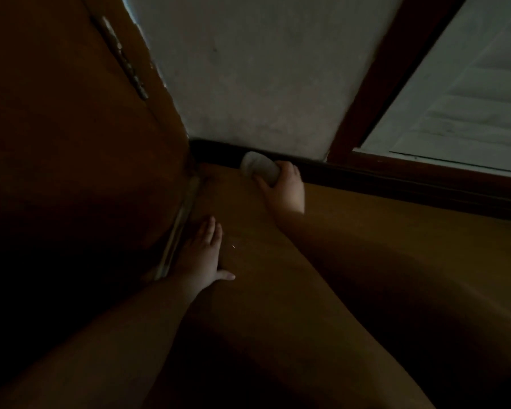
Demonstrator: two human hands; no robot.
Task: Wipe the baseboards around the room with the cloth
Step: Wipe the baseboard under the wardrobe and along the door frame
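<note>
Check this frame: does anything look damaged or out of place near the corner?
Only the white paint edge beside the door hinge looks ragged. Otherwise nothing: cloth on baseboard.

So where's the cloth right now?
The cloth is in the right hand, pressed against the dark baseboard under the white wall, near the door corner.

Brightness: very dim, murky brown all over.
Light source: pale window up and right of the right hand.
Shadows: heavy black below and left of the left hand.
Sharpness: soft, grainy, lines tilted.
</note>
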